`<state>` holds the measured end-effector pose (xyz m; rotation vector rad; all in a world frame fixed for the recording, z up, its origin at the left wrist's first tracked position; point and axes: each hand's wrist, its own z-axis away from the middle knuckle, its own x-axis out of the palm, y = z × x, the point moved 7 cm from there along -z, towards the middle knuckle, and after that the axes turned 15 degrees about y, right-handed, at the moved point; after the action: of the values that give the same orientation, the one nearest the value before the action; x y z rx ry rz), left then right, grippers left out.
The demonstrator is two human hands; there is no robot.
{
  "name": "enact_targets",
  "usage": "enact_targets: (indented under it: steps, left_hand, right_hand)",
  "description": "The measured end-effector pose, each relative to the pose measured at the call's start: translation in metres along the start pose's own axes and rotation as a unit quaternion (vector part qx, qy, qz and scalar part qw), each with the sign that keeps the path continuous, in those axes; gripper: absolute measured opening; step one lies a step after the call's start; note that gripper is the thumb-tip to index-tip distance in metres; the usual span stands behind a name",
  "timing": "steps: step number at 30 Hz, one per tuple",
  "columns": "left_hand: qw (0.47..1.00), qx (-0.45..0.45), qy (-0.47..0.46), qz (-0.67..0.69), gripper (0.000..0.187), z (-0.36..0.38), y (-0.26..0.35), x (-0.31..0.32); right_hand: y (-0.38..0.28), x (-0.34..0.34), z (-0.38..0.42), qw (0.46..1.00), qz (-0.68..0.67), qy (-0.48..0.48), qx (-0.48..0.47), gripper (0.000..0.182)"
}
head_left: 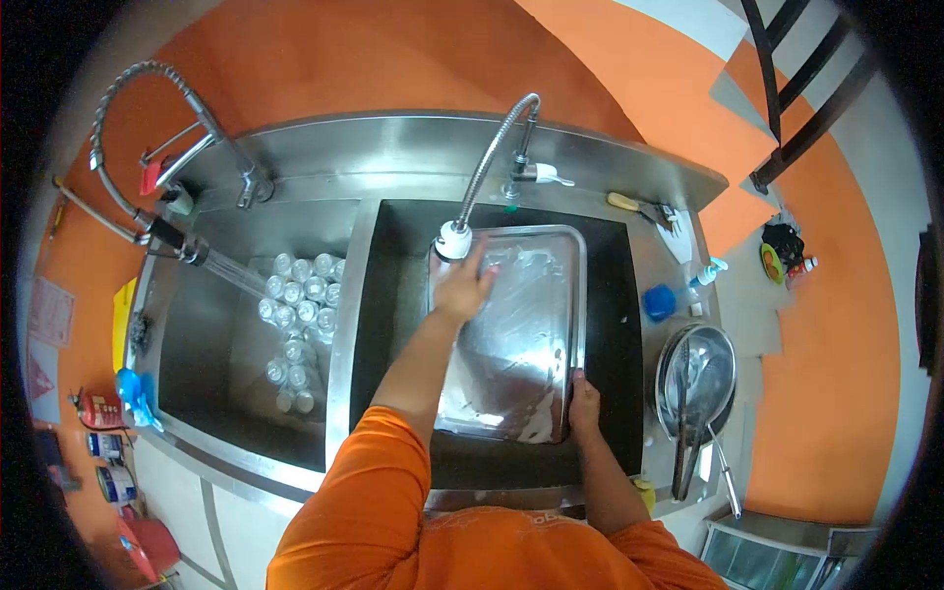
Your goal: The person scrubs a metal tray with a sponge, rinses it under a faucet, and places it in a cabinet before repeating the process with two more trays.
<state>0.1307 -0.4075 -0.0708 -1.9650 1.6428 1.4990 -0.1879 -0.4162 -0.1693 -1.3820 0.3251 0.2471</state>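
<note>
A large steel tray (536,315) lies tilted in the right sink basin (393,295), wet and streaked with soap. My left hand (464,285) is up at the tray's far left corner, fingers spread against it, just below the white head of the flexible faucet (453,241). My right hand (584,401) grips the tray's near right edge. Both arms wear orange sleeves.
The left basin (197,344) holds several glass jars (295,315) under a running pull-down sprayer (177,241). On the right counter sit a blue sponge (659,302), a soap bottle (706,277), a brush (639,206) and a round pan with utensils (698,379).
</note>
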Motion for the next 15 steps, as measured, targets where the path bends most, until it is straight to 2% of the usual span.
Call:
enact_targets:
  steps: [2,4,5,8,9,12,13,15]
  left_hand:
    - [0.989,-0.044,-0.060,-0.125,0.056,0.006,-0.039,0.019]
    - [0.975,-0.201,-0.093,0.029,0.064,0.021,-0.082,0.044]
    - [0.949,-0.278,-0.108,0.104,0.069,0.030,-0.092,0.048]
    - [0.842,-0.429,-0.198,0.259,0.077,0.068,-0.092,0.047]
    - [0.798,-0.503,-0.142,0.300,0.074,0.083,-0.103,0.051]
    - [0.735,-0.565,-0.135,0.349,0.058,0.100,-0.104,0.034]
    - [0.765,-0.525,-0.142,0.345,0.055,0.097,-0.105,0.025]
    - [0.818,-0.442,-0.157,0.333,0.049,0.093,-0.109,0.005]
  right_hand:
    - [-0.013,-0.006,0.004,0.999,-0.017,0.001,0.046,0.047]
    - [-0.015,-0.014,0.003,0.996,-0.020,0.006,0.084,0.047]
    - [-0.035,-0.011,0.011,0.984,-0.123,-0.010,0.128,0.041]
    - [-0.036,-0.010,0.000,0.983,-0.156,-0.002,0.097,0.043]
    - [-0.035,-0.009,-0.001,0.984,-0.143,-0.013,0.110,0.044]
    - [-0.023,0.001,-0.001,0.983,-0.104,-0.034,0.147,0.044]
    - [0.019,0.009,-0.017,0.983,-0.067,-0.052,0.163,0.051]
    - [0.032,0.023,-0.017,0.977,-0.064,-0.057,0.194,0.056]
